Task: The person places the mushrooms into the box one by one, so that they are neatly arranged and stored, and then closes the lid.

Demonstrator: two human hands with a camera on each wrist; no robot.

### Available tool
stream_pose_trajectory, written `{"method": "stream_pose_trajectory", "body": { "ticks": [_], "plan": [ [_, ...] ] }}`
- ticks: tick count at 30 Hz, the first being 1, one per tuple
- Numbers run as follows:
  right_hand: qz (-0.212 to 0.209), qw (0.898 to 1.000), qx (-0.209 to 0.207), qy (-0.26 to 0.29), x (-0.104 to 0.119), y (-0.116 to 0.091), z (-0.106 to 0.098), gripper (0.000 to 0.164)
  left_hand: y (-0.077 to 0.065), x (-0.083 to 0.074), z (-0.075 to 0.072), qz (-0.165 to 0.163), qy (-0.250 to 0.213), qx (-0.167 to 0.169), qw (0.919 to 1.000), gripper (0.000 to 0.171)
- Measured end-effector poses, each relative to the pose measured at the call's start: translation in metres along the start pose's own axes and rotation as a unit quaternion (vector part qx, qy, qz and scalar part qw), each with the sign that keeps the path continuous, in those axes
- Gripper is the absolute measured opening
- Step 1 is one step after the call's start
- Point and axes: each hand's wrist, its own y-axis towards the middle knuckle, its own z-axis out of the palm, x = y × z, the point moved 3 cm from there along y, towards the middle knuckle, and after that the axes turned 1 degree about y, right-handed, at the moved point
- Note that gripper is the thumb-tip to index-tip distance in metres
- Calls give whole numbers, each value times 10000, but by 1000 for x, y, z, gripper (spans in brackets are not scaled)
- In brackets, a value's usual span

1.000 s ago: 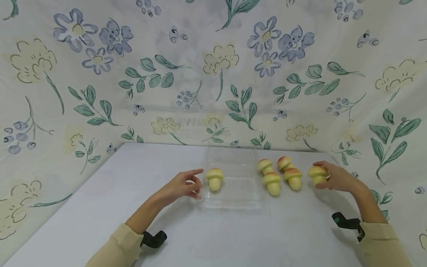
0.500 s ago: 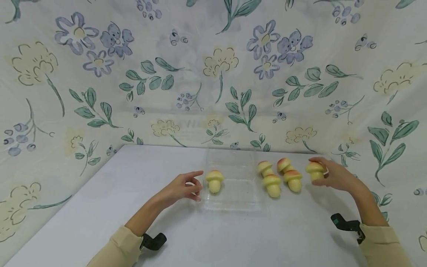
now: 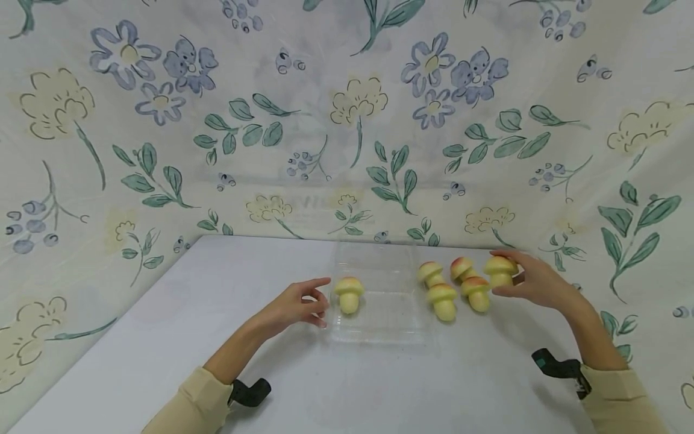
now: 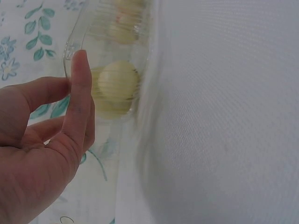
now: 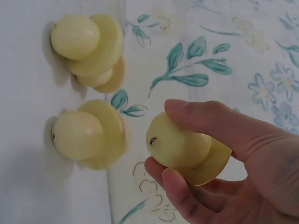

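Observation:
My right hand (image 3: 537, 280) grips a yellow toy mushroom (image 3: 500, 271) between thumb and fingers, raised over the right side of the table. In the right wrist view, the stem end of this mushroom (image 5: 173, 144) faces the camera. Just left of it lie several more toy mushrooms (image 3: 441, 300), pale yellow with reddish tints on some caps. At the left side of a clear plastic container (image 3: 387, 310), my left hand (image 3: 295, 307) touches the edge with its fingertips. One toy mushroom (image 3: 349, 295) stands inside the container by its left wall, seen through the plastic in the left wrist view.
The white table (image 3: 352, 386) extends in front of the container and to the left. A floral cloth (image 3: 303, 138) hangs behind the table and along its sides. Black wrist cameras (image 3: 252, 392) sit at both sleeves.
My right hand has lifted the toy mushroom from the table's right side and carried it left, close to the others. The left hand stays at the container's edge.

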Motion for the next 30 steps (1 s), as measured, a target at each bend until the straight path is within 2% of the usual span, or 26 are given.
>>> {"method": "stream_pose_trajectory", "body": {
  "ticks": [15,24,30],
  "plan": [
    [-110,9989,360,262,14,8,20,74,1,-3,0,28,-37,56,10000,65],
    [-97,9980,480,389,21,10,30,72,-1,-1,1,20,-38,59,10000,65],
    [-248,9978,464,392,27,12,35,73,-2,-2,-1,37,-114,103,9999,65]
  ]
}}
